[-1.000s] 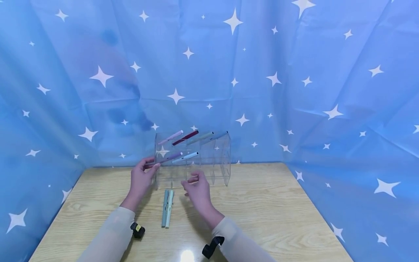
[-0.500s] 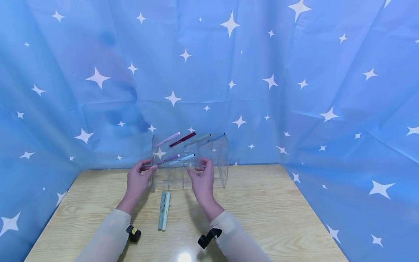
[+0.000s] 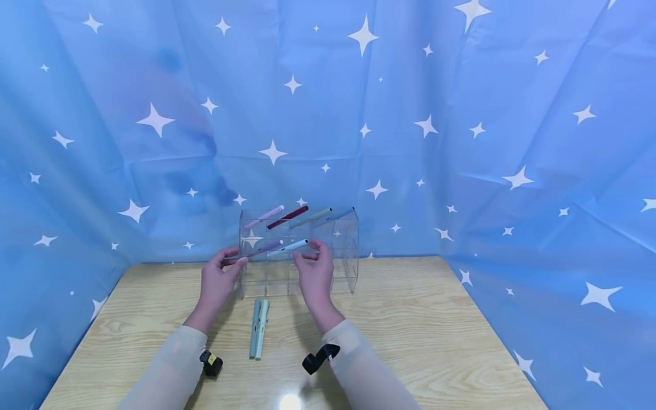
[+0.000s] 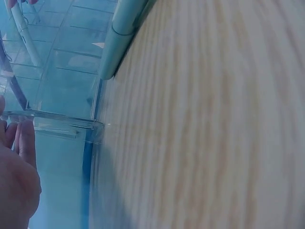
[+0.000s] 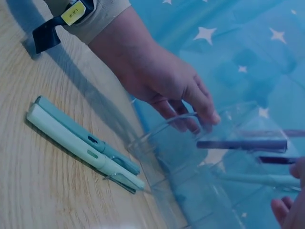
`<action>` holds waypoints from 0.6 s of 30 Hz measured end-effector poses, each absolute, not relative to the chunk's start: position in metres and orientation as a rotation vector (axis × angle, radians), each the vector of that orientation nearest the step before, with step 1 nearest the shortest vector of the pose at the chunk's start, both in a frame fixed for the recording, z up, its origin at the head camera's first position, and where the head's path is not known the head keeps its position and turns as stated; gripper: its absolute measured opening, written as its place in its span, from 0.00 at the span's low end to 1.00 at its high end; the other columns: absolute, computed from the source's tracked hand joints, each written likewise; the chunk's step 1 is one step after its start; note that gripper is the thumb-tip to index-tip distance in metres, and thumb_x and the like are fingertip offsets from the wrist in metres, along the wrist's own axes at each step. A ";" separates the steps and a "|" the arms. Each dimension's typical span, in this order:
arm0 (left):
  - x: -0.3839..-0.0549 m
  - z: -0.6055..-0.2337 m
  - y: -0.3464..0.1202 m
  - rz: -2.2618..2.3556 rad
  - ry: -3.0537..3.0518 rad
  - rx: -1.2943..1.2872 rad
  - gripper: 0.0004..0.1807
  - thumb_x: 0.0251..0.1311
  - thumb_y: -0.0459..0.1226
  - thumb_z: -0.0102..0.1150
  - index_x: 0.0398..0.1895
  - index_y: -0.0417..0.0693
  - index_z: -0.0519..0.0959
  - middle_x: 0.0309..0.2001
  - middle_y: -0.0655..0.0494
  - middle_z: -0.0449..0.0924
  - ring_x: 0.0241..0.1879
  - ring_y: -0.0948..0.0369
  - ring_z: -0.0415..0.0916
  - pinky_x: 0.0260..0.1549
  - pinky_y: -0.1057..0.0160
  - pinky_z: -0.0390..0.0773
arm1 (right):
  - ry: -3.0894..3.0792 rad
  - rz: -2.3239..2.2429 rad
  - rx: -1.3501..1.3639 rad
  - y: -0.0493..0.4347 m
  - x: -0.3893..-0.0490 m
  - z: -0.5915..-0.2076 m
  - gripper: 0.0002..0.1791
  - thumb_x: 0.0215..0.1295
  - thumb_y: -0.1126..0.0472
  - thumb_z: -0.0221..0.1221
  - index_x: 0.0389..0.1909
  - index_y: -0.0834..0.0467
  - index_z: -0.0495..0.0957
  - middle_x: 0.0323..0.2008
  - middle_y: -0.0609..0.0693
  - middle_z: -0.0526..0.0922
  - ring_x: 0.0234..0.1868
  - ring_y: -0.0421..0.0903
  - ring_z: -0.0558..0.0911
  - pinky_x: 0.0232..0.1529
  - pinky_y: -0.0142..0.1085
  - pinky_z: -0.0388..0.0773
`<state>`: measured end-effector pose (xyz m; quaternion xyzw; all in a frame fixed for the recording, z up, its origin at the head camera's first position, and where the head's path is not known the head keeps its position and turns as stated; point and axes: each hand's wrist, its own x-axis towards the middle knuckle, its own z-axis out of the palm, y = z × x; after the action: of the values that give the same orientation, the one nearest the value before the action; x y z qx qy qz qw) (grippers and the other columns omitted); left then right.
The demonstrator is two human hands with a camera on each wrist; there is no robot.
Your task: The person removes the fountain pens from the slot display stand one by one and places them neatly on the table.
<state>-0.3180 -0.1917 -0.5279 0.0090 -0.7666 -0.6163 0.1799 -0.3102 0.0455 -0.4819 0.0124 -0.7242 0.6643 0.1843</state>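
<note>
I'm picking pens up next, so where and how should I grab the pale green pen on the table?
Pinch the pale green pen mid-barrel, probably from above and your right: it lies flat, and the teal pen runs alongside on its left.

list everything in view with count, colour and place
table: 1, pale wood, below
curtain: 1, blue, white stars, behind
organizer: 1, clear, on table
lilac pen, dark red pen, sage pen, blue pen: 1 each, upper row
purple pen, light blue pen: 1 each, lower row
teal pen, mint pen: 1 each, on table
wrist cameras: 2, black, wrists
sleeves: 2, cream, arms
left hand: 1, gripping organizer's side
right hand: 1, by light blue pen
</note>
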 end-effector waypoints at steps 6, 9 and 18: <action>-0.318 -0.528 -0.191 -1.750 -2.158 0.025 0.24 0.75 0.42 0.74 0.66 0.40 0.83 0.54 0.41 0.87 0.49 0.54 0.84 0.36 0.73 0.84 | -2.061 1.845 0.028 0.042 -0.317 -0.480 0.29 0.73 0.61 0.75 0.71 0.62 0.77 0.62 0.52 0.81 0.45 0.46 0.85 0.39 0.39 0.87; -0.317 -0.528 -0.191 -1.748 -2.159 0.027 0.23 0.75 0.42 0.73 0.66 0.40 0.83 0.55 0.41 0.87 0.50 0.53 0.84 0.37 0.73 0.84 | -2.077 1.860 0.021 0.039 -0.320 -0.479 0.32 0.73 0.59 0.74 0.73 0.62 0.76 0.61 0.53 0.83 0.42 0.51 0.88 0.38 0.42 0.88; -0.317 -0.527 -0.191 -1.753 -2.162 0.020 0.24 0.76 0.43 0.73 0.66 0.39 0.83 0.55 0.39 0.87 0.49 0.57 0.84 0.38 0.74 0.85 | -2.024 1.988 0.021 0.034 -0.324 -0.477 0.29 0.74 0.64 0.72 0.71 0.66 0.77 0.56 0.58 0.86 0.38 0.57 0.92 0.39 0.49 0.93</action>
<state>-0.3171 -0.1909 -0.5267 0.0070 -0.7642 -0.6198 0.1783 -0.3239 0.0335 -0.4767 0.0074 -0.7052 0.6926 0.1518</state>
